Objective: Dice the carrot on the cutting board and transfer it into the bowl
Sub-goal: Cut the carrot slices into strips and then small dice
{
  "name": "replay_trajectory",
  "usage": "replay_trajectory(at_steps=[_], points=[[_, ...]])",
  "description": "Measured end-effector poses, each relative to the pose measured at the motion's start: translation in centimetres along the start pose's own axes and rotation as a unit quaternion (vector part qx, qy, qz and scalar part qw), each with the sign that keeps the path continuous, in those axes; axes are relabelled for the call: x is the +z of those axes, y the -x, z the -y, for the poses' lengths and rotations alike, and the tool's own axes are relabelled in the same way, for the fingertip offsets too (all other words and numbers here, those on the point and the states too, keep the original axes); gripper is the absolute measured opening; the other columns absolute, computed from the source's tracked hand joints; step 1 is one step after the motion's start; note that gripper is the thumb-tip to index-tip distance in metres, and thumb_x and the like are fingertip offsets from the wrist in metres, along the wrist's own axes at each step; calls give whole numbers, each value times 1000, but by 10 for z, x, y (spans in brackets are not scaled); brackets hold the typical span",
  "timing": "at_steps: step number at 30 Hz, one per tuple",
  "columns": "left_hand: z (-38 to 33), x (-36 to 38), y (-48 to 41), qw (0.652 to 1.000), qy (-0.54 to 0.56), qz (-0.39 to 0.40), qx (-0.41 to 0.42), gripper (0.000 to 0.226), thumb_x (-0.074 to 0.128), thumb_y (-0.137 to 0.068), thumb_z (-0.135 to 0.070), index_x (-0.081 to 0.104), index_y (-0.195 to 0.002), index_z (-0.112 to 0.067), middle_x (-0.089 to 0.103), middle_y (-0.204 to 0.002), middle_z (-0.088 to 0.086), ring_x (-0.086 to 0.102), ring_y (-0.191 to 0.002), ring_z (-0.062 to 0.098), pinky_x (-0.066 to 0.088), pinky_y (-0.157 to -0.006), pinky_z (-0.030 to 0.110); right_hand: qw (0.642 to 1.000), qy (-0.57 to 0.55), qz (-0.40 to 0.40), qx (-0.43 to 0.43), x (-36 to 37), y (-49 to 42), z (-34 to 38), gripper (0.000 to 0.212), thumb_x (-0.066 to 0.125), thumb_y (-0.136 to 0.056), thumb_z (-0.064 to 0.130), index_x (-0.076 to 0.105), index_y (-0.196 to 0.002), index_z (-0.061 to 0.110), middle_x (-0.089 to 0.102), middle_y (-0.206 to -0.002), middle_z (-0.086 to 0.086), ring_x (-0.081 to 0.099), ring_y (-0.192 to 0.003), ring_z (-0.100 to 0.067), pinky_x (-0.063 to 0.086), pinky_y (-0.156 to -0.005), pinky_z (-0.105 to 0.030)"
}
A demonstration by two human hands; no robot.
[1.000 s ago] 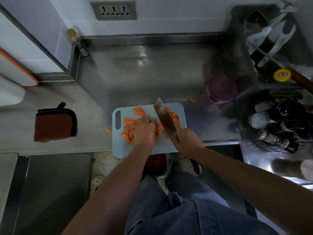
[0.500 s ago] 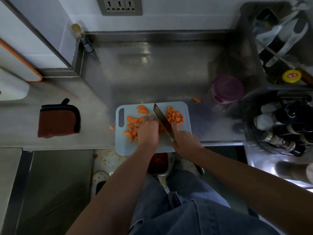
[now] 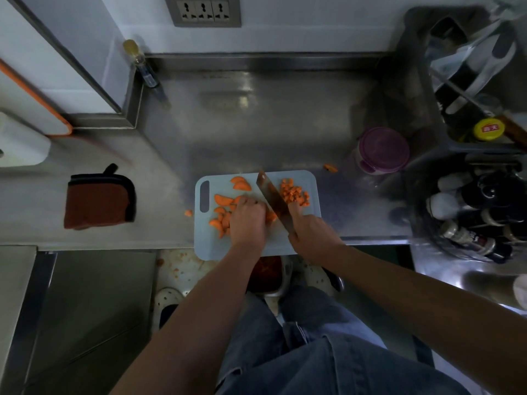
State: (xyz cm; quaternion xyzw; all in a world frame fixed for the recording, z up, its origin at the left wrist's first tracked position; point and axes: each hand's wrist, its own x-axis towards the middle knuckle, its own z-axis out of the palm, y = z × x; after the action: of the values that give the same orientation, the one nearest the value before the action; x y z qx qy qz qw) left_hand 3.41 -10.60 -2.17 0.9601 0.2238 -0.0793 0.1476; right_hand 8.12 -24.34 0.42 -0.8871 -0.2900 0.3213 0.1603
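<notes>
A pale blue cutting board (image 3: 296, 246) lies at the counter's front edge. Half-moon carrot slices (image 3: 225, 201) are spread over its left half, and a heap of diced carrot (image 3: 293, 192) sits at its far right. My left hand (image 3: 246, 220) presses down on some slices at the board's middle. My right hand (image 3: 309, 235) grips the handle of a cleaver (image 3: 272, 196), whose blade stands on the board between the slices and the dice, right next to my left fingers. Below the counter edge, between my legs, a bowl (image 3: 281, 290) with reddish contents is partly hidden by my arms.
A brown pot holder (image 3: 97, 201) lies left of the board. A purple-lidded container (image 3: 382, 149) stands to the right, with a rack of bottles (image 3: 479, 212) beyond it. Stray carrot bits lie on the counter (image 3: 329, 167) and on the floor. A bottle (image 3: 141, 62) stands in the back corner.
The cleaver came down from a raised tilt onto the board beside my left fingers. The diced heap on the right has come into plain view. My left hand stays on the slices.
</notes>
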Motion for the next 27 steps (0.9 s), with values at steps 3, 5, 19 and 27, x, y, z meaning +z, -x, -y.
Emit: replay_trajectory(at_steps=[3, 5, 19, 27], points=[[-1, 1, 0, 1000, 14, -3, -6, 15, 56, -91, -7, 66, -101, -13, 62, -109, 6, 49, -114, 22, 44, -87, 30, 1000, 0, 13, 12, 4, 1, 0, 39, 46, -94, 11, 28, -127, 17, 56, -80, -2, 59, -70, -18, 55, -71, -40], [-1, 2, -1, 1000, 21, -8, -11, 17, 54, -91, -5, 67, -100, -12, 63, -107, 6, 49, -112, 22, 44, -85, 30, 1000, 0, 17, 16, 7, 0, 2, 42, 46, -94, 10, 25, -130, 17, 58, -84, -4, 61, -73, -20, 55, -73, -42], [6, 7, -2, 1000, 1, 20, 7, 19, 59, -90, -11, 65, -107, -15, 60, -115, 4, 45, -119, 22, 43, -94, 33, 1000, -3, -21, 18, 6, -2, 3, 43, 45, -95, 12, 25, -132, 14, 58, -81, -7, 61, -72, -25, 53, -70, -43], [7, 9, -3, 1000, 1, 7, -22, 7, 62, -89, -19, 67, -93, -17, 64, -104, 5, 50, -114, 22, 47, -87, 33, 1000, -9, 2, 12, 9, 3, 5, 38, 47, -93, 12, 28, -125, 18, 59, -85, -6, 62, -76, -23, 56, -74, -46]])
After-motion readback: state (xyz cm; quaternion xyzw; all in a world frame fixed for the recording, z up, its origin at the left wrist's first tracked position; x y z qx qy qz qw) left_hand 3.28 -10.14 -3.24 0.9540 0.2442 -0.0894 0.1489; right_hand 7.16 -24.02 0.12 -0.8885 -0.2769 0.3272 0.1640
